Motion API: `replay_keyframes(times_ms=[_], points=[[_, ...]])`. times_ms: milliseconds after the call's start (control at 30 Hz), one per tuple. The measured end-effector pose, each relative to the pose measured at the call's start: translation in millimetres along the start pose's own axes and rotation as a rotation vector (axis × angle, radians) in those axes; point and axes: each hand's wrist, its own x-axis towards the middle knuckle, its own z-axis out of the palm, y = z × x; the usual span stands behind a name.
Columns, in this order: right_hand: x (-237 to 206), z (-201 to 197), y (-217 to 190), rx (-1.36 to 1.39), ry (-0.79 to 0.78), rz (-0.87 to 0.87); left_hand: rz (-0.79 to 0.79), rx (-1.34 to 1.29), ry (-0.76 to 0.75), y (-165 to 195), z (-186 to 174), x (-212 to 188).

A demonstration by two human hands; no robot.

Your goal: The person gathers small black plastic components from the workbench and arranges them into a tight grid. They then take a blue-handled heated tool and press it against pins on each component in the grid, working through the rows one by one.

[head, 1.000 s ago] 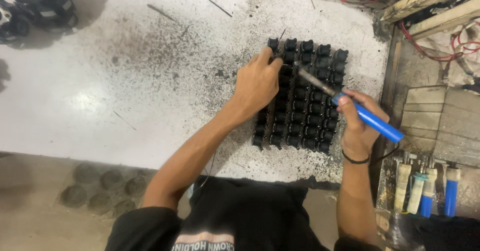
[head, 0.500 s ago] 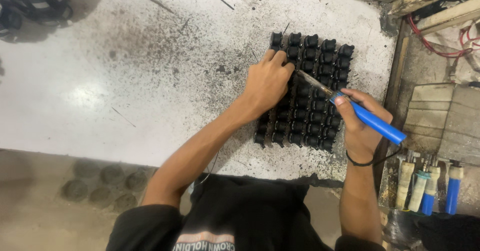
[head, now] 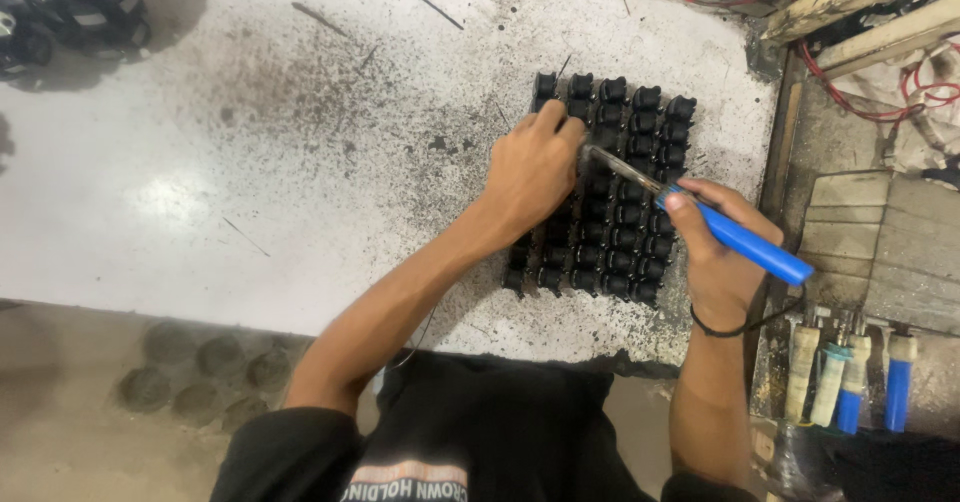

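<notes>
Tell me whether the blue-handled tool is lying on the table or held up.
Held up: the right hand grips the blue-handled tool, its metal tip slanting down to the black parts.

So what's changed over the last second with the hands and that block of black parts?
Very little. The left hand stays pressed on the upper left of the block of black parts. The right hand keeps its grip on the blue-handled tool, its metal tip still at the parts beside the left fingers. Nothing was picked up or let go. The block lies as before on the stained white table.
</notes>
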Motion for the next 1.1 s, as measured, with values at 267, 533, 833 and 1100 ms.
replay_keyframes(times_ms=[267,533,833,1100], points=[[-38.9,-0.1,26.9,0.053,0.065,-0.109,0.021,-0.016,-0.028,-4.7,-18.0,-22.5],[-38.4,-0.9,21.7,-0.008,0.017,-0.110,0.067,0.035,-0.048,-5.7,-6.9,-25.6],[-29.1,5.6,-0.6,-0.115,-0.030,-0.177,0.078,0.044,-0.138,-1.9,1.6,-23.6],[-27.5,7.1,-15.7,-0.241,-0.060,-0.246,0.087,0.003,-0.135,3.0,3.6,-21.3]])
